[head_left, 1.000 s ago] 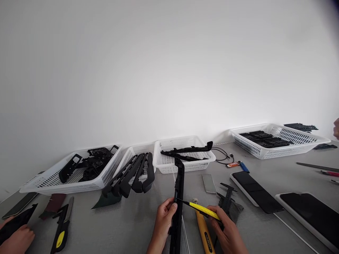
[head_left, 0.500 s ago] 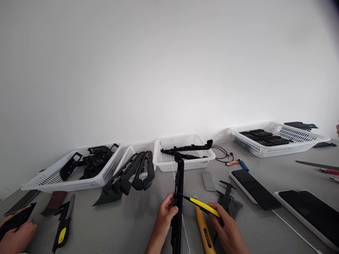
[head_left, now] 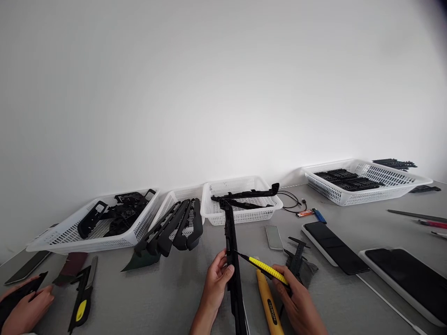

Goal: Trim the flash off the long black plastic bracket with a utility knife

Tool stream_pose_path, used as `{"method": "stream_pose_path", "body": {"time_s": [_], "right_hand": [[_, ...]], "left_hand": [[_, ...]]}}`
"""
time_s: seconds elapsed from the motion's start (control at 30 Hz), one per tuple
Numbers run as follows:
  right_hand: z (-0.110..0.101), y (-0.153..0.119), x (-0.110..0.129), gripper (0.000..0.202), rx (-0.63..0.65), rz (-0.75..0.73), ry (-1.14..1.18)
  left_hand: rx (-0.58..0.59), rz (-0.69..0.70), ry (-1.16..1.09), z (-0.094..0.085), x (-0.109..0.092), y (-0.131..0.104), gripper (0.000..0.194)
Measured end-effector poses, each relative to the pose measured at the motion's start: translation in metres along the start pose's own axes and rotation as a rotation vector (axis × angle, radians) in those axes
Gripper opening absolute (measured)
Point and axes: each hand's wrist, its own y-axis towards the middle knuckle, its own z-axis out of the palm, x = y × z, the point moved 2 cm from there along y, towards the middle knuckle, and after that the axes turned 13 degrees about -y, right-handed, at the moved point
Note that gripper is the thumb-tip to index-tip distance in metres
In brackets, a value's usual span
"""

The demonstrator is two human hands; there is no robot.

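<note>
My left hand (head_left: 215, 284) grips a long black plastic trim strip (head_left: 238, 298), its thumb laid across the near side. The strip stands lengthwise in front of me, with its far end before a white basket. My right hand (head_left: 299, 300) holds a yellow-handled craft knife (head_left: 267, 268) like a pen. Its thin dark tip meets the strip just above my left fingers; whether it cuts in I cannot tell. Below the knife lies a yellow tool handle (head_left: 268, 302), partly hidden by my right hand. A black caliper (head_left: 297, 256) rests just beyond that hand.
White baskets (head_left: 240, 218) (head_left: 122, 242) (head_left: 344, 199) along the wall hold black plastic parts. Several dark trim pieces (head_left: 171, 232) lean on another. Phones (head_left: 335, 246) and a cable (head_left: 387, 302) lie at right. Another person's hands (head_left: 30, 309) hold a black part at left, beside a folding saw (head_left: 84, 298).
The strip has turned, its far end swinging left and its face tilting. The knife tip has shifted slightly left and up along with it. The other person's hand has moved a little right.
</note>
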Motion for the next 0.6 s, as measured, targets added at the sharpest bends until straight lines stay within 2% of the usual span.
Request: {"method": "stream_pose_path", "body": {"time_s": [0.1, 0.3, 0.47, 0.6], "right_hand": [[-0.0009, 0.0006, 0.0015, 0.042, 0.008, 0.018, -0.005], [-0.0047, 0.0001, 0.006, 0.042, 0.005, -0.026, -0.039], [-0.0042, -0.0005, 0.0042, 0.041, -0.014, -0.002, -0.031], [0.001, -0.0014, 0.0004, 0.044, 0.043, 0.026, -0.023]], "left_hand": [[-0.019, -0.023, -0.004, -0.0007, 0.001, 0.0007, 0.071], [-0.064, -0.045, 0.014, 0.0021, -0.0012, -0.0015, 0.058], [-0.075, -0.036, 0.027, 0.0042, -0.0045, -0.0024, 0.058], [-0.05, -0.056, 0.047, 0.0034, -0.0033, -0.002, 0.06]]}}
